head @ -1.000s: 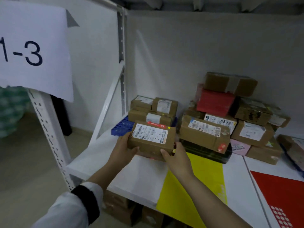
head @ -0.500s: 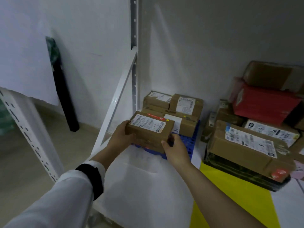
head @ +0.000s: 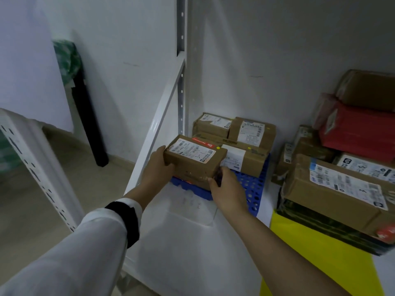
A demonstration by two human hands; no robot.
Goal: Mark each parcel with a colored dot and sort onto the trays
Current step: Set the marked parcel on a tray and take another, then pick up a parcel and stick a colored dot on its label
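white wall (head: 277, 50) | perforated shelf upright (head: 181, 92) | black post (head: 89, 124) | green cloth (head: 67, 58) | beige floor (head: 102, 189)

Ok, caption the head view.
Left hand and right hand hold a yellow-dotted brown cardboard parcel over a blue perforated tray.

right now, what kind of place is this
Likely a parcel sorting or stock room: stacked cardboard parcels with shipping labels, a white slotted metal shelf, and a blue perforated tray under one stack.
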